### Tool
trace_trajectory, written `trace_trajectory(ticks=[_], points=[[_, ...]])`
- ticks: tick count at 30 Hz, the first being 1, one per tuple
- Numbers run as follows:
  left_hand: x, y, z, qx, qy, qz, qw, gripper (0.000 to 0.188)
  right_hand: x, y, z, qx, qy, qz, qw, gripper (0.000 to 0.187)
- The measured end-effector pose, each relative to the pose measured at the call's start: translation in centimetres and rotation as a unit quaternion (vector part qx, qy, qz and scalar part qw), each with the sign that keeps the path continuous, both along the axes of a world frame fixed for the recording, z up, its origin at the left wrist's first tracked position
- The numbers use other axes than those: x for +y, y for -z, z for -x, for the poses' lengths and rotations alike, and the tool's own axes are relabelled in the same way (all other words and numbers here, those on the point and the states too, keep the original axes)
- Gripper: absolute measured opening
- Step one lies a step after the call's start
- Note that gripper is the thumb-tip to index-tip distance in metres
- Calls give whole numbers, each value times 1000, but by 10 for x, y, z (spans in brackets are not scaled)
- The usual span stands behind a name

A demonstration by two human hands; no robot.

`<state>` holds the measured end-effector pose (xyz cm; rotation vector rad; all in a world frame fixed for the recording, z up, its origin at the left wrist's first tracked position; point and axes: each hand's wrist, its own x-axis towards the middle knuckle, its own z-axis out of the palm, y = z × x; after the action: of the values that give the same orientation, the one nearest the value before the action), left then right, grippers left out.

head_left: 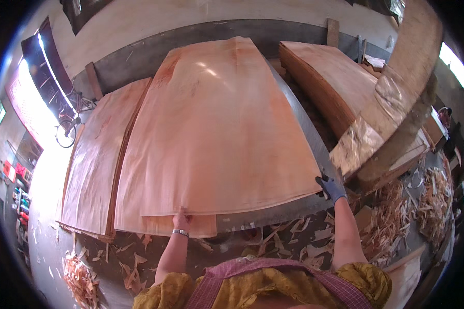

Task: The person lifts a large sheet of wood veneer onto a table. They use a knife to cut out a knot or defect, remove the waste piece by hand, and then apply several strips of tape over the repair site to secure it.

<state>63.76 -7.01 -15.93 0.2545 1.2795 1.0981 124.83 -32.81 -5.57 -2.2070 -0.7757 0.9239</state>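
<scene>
A large, pale orange wood veneer sheet [227, 134] lies over the middle table, on top of other veneer. My left hand [182, 219], bare with a metal-banded watch [180, 233] at the wrist, pinches its near edge left of centre. At the near right corner, my right hand [332, 187] wears a dark grey-blue glove. Its fingers are closed at the sheet's corner, partly hidden from view. Under the near edge, a strip of another veneer piece [191, 225] sticks out. The grey tabletop [273, 213] shows along the front and right side.
Veneer stacks stand on the left [95, 159] and at the back right [330, 77]. A broad, plastic-patched wooden beam [392, 98] slants across the right. Veneer scraps [80, 280] and a larger scrap heap [392, 226] litter the floor. A bicycle [69, 126] stands by the bright doorway.
</scene>
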Motion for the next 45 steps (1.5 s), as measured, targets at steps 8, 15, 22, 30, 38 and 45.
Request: trace_trajectory(ticks=[8, 15, 22, 30, 38, 45], points=[[-67, -16, -78, -74, 81, 79, 991, 36, -147, 155, 29, -468, 131, -103, 868, 55], [-75, 11, -136, -52, 160, 10, 986, 34, -88, 131, 18, -188, 97, -186, 959, 29], [-68, 41, -169, -66, 51, -53, 995, 18, -157, 109, -81, -66, 167, -223, 958, 35], [-56, 68, -216, 82, -15, 54, 995, 23, -270, 190, -185, -243, 192, -93, 946, 39], [-62, 70, -154, 101, 24, 56, 993, 16, -309, 176, -124, -180, 177, -54, 966, 36], [-81, 48, -178, 133, -16, 104, 985, 17, -177, 77, -14, -105, 77, -126, 983, 33]])
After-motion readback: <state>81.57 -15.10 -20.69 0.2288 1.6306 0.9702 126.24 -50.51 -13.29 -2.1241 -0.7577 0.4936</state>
